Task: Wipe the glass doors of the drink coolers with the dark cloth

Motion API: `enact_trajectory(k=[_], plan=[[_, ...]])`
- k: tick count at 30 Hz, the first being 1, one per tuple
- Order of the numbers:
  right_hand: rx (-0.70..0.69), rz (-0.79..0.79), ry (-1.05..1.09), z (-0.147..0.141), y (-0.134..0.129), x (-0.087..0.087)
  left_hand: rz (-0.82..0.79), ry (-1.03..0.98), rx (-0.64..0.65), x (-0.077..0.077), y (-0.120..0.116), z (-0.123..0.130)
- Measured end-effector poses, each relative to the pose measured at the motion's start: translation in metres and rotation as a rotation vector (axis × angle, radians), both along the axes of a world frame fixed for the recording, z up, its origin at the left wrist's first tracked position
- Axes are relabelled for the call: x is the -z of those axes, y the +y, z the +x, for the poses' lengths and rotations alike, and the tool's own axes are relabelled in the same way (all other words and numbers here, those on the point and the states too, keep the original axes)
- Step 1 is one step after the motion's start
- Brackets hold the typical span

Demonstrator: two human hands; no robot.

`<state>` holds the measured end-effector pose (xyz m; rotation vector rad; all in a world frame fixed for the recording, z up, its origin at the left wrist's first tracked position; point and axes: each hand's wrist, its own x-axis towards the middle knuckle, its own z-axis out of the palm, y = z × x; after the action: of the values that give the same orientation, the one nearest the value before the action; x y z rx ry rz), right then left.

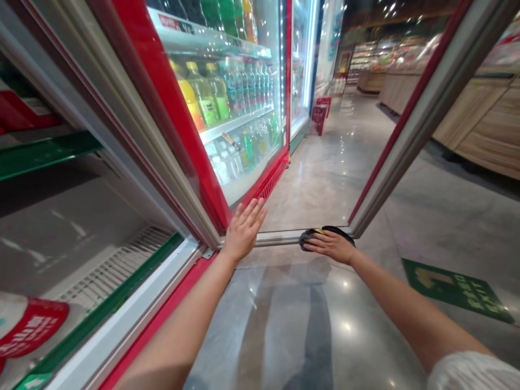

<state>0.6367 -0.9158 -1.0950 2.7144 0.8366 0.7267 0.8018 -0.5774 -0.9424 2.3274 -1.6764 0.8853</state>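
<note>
A glass fridge door (309,187) with a metal frame stands swung out in front of me. My left hand (242,230) lies flat with its fingers stretched out, against the lower part of the door near the hinge side. My right hand (332,246) presses a dark grey and black cloth (309,241) with a bit of yellow on it onto the door's bottom frame bar (280,237), close to the outer corner. Part of the cloth is hidden under my fingers.
To the left the fridge interior shows green-edged shelves (49,154) and a red and white package (34,325). Beyond the glass, bottled drinks (207,97) fill another cooler. Wooden display stands (479,114) are at right, and a green floor sign (457,287) lies on the shiny floor.
</note>
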Motion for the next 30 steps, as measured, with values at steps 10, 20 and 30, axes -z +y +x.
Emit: enact_trajectory(k=[10,20,30], plan=[[0.384,0.240,0.151,-0.049,-0.057,0.007,0.261,0.022,0.153,0.032,-0.064,-0.030],[0.602,0.387,0.140,-0.032,-0.017,0.008,0.273,0.027,0.038,0.034,-0.089,-0.038],[0.711,0.417,0.131,-0.043,-0.017,0.000,0.240,0.054,0.003,0.039,-0.089,-0.031]])
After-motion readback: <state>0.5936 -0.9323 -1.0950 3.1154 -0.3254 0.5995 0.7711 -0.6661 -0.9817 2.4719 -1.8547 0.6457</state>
